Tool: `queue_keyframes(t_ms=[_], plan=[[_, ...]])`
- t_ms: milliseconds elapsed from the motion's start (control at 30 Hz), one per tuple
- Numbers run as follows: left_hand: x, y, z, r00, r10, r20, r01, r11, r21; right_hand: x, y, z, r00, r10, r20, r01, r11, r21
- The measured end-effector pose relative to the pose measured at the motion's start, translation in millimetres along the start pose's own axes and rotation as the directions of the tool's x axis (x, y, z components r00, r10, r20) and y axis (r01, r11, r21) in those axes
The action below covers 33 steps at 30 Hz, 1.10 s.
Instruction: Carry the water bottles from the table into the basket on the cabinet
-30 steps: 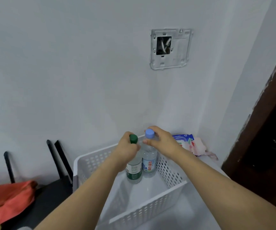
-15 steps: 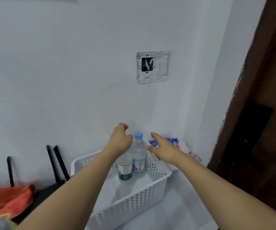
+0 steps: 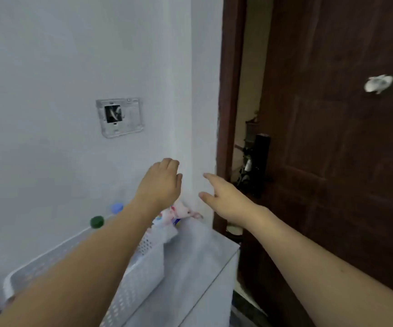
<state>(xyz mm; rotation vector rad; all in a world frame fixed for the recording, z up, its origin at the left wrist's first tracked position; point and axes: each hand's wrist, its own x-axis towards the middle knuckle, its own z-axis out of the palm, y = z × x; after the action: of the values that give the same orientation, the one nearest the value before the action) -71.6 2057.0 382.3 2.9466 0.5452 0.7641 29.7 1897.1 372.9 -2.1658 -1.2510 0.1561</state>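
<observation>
step: drop-off looks done | left hand (image 3: 161,182) loose, empty | right hand (image 3: 223,199) spread, empty | both raised mid-frame | green cap (image 3: 97,221), blue cap (image 3: 117,207) show bottles standing in basket (image 3: 141,277), lower left, on cabinet (image 3: 197,256) | next: probably back to table for more

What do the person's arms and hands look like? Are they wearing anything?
Both arms are bare, with no sleeves in view. The left hand and right hand have no gloves, and no rings, watch or bracelets show. The picture is a bit blurry, so small marks cannot be told.
</observation>
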Motion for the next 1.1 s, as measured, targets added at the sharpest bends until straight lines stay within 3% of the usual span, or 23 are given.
queue_keyframes(t_ms=[133,267,433,567,700,733,800,833,867,967,1100], plan=[[25,130,10,0.964,0.263,0.034,-0.262,0.964,-0.045,-95,50,-93,0.969,0.186,-0.164,-0.206,0.972,-0.110],[22,290,13,0.869,0.492,-0.048,-0.494,0.858,-0.141,-232,94,-171,0.846,0.363,-0.390,-0.461,0.866,-0.195],[-38,493,-6,0.701,0.705,-0.106,-0.707,0.668,-0.231,-445,110,-247,0.576,0.575,-0.581,-0.776,0.608,-0.167],[-123,633,-42,0.537,0.833,-0.130,-0.808,0.463,-0.365,-603,94,-282,0.324,0.643,-0.694,-0.931,0.346,-0.114],[-226,749,-78,0.362,0.908,-0.211,-0.860,0.239,-0.450,-746,42,-286,0.082,0.645,-0.760,-0.993,0.114,-0.011],[-253,769,-88,0.298,0.926,-0.231,-0.874,0.168,-0.455,-774,28,-285,0.013,0.648,-0.761,-0.998,0.052,0.028],[-336,822,-125,0.102,0.945,-0.310,-0.865,-0.069,-0.497,-854,-17,-275,-0.199,0.606,-0.770,-0.980,-0.143,0.140],[-355,828,-134,0.068,0.947,-0.314,-0.851,-0.109,-0.514,-872,-23,-272,-0.248,0.585,-0.772,-0.969,-0.167,0.185],[-375,839,-141,0.049,0.944,-0.325,-0.837,-0.139,-0.529,-889,-32,-268,-0.291,0.571,-0.768,-0.957,-0.190,0.221],[-403,855,-148,0.024,0.927,-0.374,-0.832,-0.189,-0.521,-903,-46,-262,-0.314,0.576,-0.754,-0.948,-0.223,0.225],[-468,892,-162,-0.126,0.903,-0.411,-0.790,-0.342,-0.509,-959,-66,-251,-0.433,0.522,-0.735,-0.897,-0.327,0.297]])
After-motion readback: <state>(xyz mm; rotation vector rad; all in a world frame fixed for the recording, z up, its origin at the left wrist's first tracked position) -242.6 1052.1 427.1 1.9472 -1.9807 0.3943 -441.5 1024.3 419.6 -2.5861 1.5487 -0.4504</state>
